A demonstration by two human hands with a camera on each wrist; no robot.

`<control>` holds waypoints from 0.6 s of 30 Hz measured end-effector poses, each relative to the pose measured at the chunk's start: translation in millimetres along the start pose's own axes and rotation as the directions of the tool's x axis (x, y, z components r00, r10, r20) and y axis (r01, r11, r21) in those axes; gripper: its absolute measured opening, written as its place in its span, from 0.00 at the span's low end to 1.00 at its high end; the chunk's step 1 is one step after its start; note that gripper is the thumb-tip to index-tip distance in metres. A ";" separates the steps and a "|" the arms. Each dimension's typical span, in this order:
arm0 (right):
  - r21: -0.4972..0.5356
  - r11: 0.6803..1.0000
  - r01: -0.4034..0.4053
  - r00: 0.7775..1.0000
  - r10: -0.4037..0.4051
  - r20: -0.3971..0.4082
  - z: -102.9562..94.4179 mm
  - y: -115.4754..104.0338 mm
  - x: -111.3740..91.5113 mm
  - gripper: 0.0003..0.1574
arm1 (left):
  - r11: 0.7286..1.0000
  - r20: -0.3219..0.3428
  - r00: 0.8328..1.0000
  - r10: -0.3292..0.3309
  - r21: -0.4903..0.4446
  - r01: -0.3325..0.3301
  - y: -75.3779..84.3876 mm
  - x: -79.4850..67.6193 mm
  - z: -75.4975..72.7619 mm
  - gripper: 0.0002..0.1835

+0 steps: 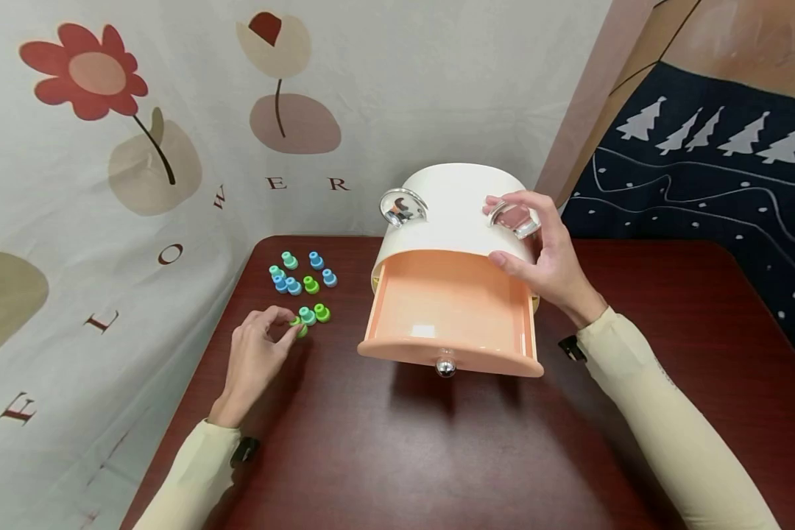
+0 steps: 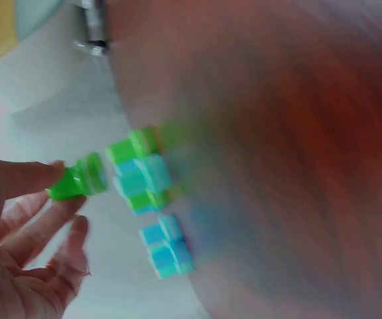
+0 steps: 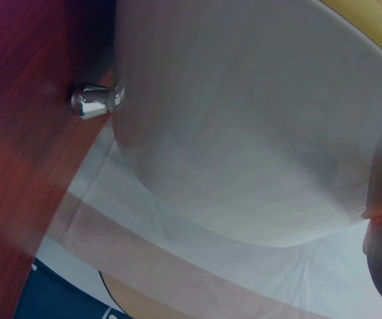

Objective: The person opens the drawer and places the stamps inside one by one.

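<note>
My left hand (image 1: 257, 352) pinches a small green peg (image 2: 78, 178) with a round, wider base between thumb and fingers, beside the loose pegs at the left of the table. A white drawer box (image 1: 460, 184) with a rounded top and two shiny round ears stands in the middle. Its peach drawer (image 1: 447, 294) is pulled out and has nothing in it. My right hand (image 1: 543, 254) holds the box at its right ear (image 1: 513, 219), fingers curved over the ear and thumb on the front upper edge.
Several blue, teal and green pegs (image 1: 293, 285) stand on the dark red wooden table (image 1: 437, 456), left of the box. A silver knob (image 1: 445, 366) sticks out from the drawer front. Behind the table hangs a pale flower-print cloth (image 1: 371, 88), with a dark tree-print one (image 1: 702, 169) at the right.
</note>
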State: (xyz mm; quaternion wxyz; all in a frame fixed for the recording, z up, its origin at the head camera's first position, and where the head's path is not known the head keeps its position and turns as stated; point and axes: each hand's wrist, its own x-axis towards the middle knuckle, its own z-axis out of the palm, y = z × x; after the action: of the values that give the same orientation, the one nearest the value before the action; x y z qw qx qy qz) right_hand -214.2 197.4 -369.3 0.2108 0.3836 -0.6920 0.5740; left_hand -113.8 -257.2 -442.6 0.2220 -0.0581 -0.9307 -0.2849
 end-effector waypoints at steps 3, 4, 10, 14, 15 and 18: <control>0.005 1.000 0.006 1.000 -0.006 -0.007 -0.1 -2.0 1.6 0.43 | 0.996 -0.064 0.998 0.020 -0.083 -0.025 14.6 4.0 -1.9 0.10; 0.011 1.000 0.006 1.000 -0.006 -0.010 -0.1 -2.4 1.9 0.44 | 0.992 -0.084 0.996 0.023 -0.119 -0.033 19.8 5.4 -2.4 0.10; 0.020 1.000 0.000 1.000 0.000 -0.002 0.9 -2.5 3.4 0.44 | 0.947 -0.193 0.979 0.068 -0.297 -0.125 59.5 13.6 -13.0 0.12; 0.022 1.000 0.001 1.000 0.000 -0.004 2.4 -2.2 3.8 0.44 | 0.912 -0.221 0.970 0.104 -0.367 -0.182 84.7 19.6 -18.9 0.13; 0.023 1.000 0.001 1.000 -0.001 -0.006 2.5 -2.2 3.6 0.44 | 0.899 -0.225 0.968 0.115 -0.390 -0.198 89.5 21.0 -19.3 0.14; 0.019 1.000 0.002 1.000 -0.002 -0.012 2.3 -2.2 2.4 0.44 | 0.853 -0.229 0.962 0.148 -0.463 -0.242 101.1 25.0 -19.6 0.15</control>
State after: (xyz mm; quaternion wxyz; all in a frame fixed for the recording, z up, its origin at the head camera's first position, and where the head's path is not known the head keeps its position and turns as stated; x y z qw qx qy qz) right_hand -213.7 194.4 -366.8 0.2118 0.3829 -0.6849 0.5826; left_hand -104.9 -184.6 -366.0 0.3134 -0.1799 -0.7933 -0.4900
